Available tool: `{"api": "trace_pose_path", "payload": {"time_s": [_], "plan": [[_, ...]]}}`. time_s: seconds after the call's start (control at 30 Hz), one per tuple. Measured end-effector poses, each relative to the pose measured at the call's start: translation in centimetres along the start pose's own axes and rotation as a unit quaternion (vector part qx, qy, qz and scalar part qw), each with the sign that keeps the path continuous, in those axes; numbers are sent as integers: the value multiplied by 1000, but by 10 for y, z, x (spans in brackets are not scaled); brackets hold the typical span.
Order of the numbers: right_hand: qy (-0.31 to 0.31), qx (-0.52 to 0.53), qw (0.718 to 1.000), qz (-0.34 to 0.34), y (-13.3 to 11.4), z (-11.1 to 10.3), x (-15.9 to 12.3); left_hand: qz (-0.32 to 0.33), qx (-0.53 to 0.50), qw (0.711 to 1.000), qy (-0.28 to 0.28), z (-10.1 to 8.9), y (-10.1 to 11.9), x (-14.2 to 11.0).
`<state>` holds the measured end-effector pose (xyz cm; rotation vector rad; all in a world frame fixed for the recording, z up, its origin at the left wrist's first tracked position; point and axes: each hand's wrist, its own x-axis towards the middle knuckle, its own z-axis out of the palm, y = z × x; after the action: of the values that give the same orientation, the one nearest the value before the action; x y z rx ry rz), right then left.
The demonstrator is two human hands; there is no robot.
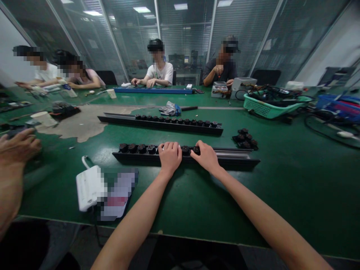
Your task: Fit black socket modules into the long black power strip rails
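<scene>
A long black channel (239, 162) lies across the table in front of me, with a row of small black socket-like modules (141, 149) in its left and middle part. My left hand (171, 159) is closed over the middle of the channel, its fingers hiding the modules beneath. Just right of it, one module (185, 150) shows between my hands. My right hand (206, 155) has thumb and fingers closed around the rightmost module (196, 150), which sits in the channel. Beyond that module, the channel's metal inside is bare.
A second channel (160, 125) filled with modules lies behind. Loose modules (245, 139) sit to the right. Gloves (170, 108), a white device (90, 187), a phone (120, 193) and a green basket (270, 107) are around. A neighbour's hand (19, 148) is at left; several people sit opposite.
</scene>
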<state>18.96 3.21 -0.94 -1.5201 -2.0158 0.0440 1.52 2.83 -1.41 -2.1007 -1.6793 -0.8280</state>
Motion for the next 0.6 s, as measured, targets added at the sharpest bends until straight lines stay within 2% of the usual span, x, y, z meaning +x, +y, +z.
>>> {"api": "trace_pose_path", "payload": {"time_s": [0.6], "plan": [[-18, 39, 999, 9, 1, -5, 0, -7, -14, 1000, -5, -2, 1, 0]]}}
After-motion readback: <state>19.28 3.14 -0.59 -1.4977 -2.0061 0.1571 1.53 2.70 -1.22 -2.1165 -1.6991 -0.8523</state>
